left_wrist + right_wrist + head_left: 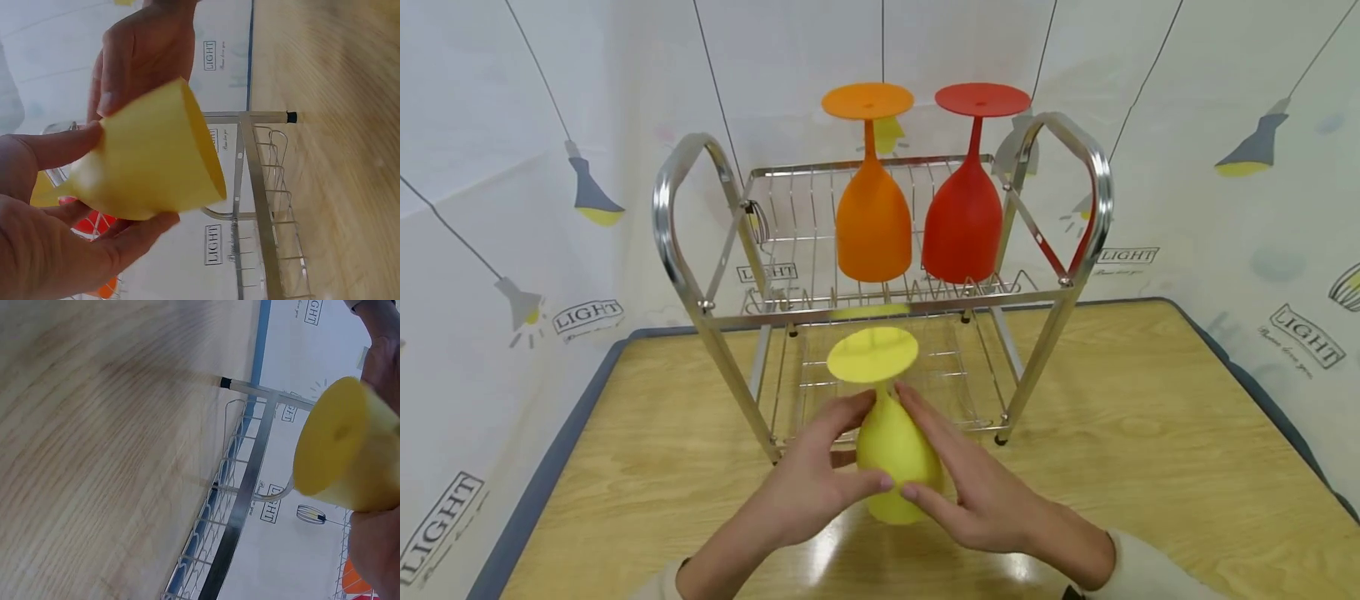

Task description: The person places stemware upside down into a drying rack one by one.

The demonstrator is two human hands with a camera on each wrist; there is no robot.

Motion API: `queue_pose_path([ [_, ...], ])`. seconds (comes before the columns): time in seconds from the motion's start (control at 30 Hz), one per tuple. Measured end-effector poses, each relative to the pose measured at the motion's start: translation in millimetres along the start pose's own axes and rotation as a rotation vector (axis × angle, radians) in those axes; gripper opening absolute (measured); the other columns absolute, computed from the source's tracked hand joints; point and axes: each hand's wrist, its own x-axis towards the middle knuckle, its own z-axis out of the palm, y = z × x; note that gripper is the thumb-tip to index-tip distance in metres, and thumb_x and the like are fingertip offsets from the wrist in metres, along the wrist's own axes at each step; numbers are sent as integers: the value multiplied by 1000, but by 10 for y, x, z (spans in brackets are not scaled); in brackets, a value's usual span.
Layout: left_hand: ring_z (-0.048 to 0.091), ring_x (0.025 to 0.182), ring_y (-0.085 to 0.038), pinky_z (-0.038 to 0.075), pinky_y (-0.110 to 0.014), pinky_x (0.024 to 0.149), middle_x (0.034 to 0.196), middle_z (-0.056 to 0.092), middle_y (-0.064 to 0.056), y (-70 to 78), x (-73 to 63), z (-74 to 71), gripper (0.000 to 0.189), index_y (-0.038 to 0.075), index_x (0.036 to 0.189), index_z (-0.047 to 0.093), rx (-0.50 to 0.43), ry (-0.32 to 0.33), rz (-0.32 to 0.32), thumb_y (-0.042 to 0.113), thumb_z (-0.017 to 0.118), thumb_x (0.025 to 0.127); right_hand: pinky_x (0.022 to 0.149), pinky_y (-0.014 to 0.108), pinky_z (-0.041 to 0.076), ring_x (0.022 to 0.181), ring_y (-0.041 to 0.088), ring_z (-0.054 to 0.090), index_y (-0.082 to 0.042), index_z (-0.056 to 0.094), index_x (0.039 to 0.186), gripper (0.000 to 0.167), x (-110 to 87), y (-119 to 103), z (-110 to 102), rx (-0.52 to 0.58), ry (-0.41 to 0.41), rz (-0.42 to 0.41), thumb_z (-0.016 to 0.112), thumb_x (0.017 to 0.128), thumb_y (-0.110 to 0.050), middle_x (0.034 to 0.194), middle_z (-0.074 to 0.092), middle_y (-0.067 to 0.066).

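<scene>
A yellow plastic wine glass [898, 450] is held upside down in front of the rack, its round foot on top and its mouth facing down. My left hand [820, 475] grips the bowl from the left, with the thumb across its front. From the other side my right hand [973, 483] holds the same bowl, fingers along its side near the stem. The left wrist view shows the yellow wine glass [144, 156] raised off the table, between both hands. In the right wrist view the hollow mouth of the wine glass [331, 437] faces the camera.
A two-tier metal dish rack [880, 312] stands on the wooden table [1150, 400]. On its upper tier an orange wine glass [874, 221] and a red wine glass [964, 221] stand upside down, side by side. A printed cloth [1225, 250] surrounds the table at the back and sides.
</scene>
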Motion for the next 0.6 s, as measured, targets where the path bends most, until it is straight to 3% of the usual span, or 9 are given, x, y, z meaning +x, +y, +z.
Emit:
queue_pose_path([
  [0.17, 49, 125, -22, 54, -48, 94, 137, 47, 0, 72, -41, 60, 77, 24, 139, 49, 210, 70, 37, 1, 81, 73, 111, 47, 39, 139, 27, 37, -4, 12, 155, 82, 11, 7, 37, -49, 42, -64, 64, 94, -21, 157, 28, 12],
  [0.37, 51, 122, -19, 55, -42, 94, 130, 55, 1, 115, -65, 49, 71, 16, 136, 50, 267, 55, 19, 6, 82, 73, 108, 44, 44, 135, 25, 43, -2, 17, 154, 79, 22, -1, 14, -56, 52, -109, 64, 94, -24, 153, 34, 11],
  [0.6, 54, 110, -12, 57, -36, 87, 121, 57, 8, 203, -98, -46, 79, 30, 134, 49, 330, 76, 77, 10, 87, 68, 105, 41, 48, 132, 23, 46, -9, 28, 152, 76, 16, -46, -105, 24, 68, -60, 70, 90, -15, 149, 42, 7],
])
